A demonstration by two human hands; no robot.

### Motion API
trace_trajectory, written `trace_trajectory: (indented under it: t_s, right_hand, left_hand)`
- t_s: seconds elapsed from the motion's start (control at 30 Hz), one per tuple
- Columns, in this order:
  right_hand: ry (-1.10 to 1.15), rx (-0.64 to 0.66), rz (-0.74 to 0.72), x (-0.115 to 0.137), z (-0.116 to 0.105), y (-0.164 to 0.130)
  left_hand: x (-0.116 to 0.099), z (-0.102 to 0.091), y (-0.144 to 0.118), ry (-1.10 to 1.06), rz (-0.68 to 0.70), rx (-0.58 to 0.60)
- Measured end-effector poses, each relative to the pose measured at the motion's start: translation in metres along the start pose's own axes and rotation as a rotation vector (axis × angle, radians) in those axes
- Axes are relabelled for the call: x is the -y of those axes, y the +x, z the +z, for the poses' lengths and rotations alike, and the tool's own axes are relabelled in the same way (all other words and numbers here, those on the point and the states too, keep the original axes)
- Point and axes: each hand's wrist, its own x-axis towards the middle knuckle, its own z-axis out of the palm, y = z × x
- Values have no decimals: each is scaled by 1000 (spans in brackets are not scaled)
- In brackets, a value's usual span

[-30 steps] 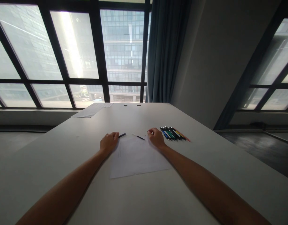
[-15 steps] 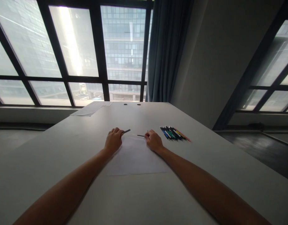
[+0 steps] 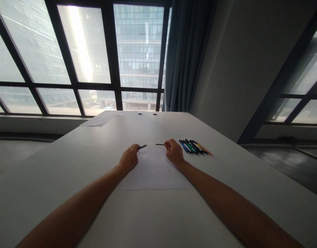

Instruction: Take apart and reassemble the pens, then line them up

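Over the far edge of the white paper sheet [image 3: 154, 170] on the pale grey table [image 3: 70, 155], the left hand [image 3: 129, 159], gripping a short dark pen barrel [image 3: 142, 146], and the right hand [image 3: 174, 152], pinching a thin dark refill [image 3: 159, 144], are drawing closer, their tips nearly meeting, well left of the multicoloured pen row [image 3: 195, 147].

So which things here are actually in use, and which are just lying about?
In use:
- left hand, closed on a dark pen barrel
- right hand, holding a thin dark refill
- sheet of paper under both hands

Lying about:
- row of coloured pens to the right of the right hand
- papers at the table's far edge
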Motion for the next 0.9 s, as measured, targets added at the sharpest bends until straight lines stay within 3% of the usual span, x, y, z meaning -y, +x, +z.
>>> trace_trajectory:
  t_s: [0.37, 0.63, 0.9]
  right_hand:
    - [19, 10, -31, -5, 1, 1]
    - [-2, 6, -73, -5, -1, 1]
    - [67, 162, -192, 6, 3, 2]
  left_hand:
    - [1, 3, 0, 1, -23, 8]
    - [-5, -6, -2, 88, 48, 34]
    - [-12, -5, -5, 87, 146, 69]
